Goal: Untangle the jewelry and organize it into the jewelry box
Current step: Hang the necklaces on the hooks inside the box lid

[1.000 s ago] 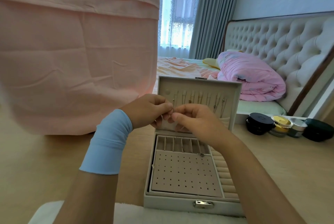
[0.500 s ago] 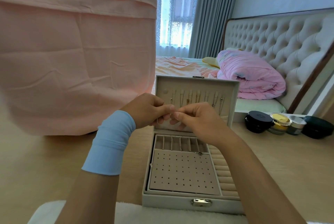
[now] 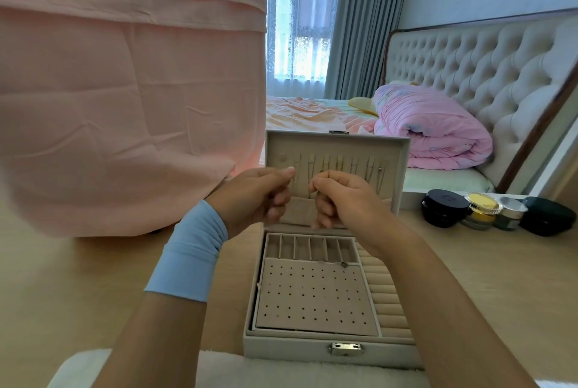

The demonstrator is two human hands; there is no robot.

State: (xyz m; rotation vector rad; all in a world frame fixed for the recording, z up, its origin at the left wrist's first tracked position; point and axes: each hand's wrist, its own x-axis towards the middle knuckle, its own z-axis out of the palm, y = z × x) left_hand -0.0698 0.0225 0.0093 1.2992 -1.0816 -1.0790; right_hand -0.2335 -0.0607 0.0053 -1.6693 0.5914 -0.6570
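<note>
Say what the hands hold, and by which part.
Cannot tell: left hand and right hand pinch thumb to forefinger, but nothing held shows.

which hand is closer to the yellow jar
Right. The right hand is up in front of the lid, left of the yellow jar; the left hand is further left, beyond the right one.

Just apart, left hand [image 3: 253, 196] and right hand [image 3: 342, 200] pinch a tiny jewelry piece [image 3: 293, 180] above the jewelry box [image 3: 281, 350].
</note>
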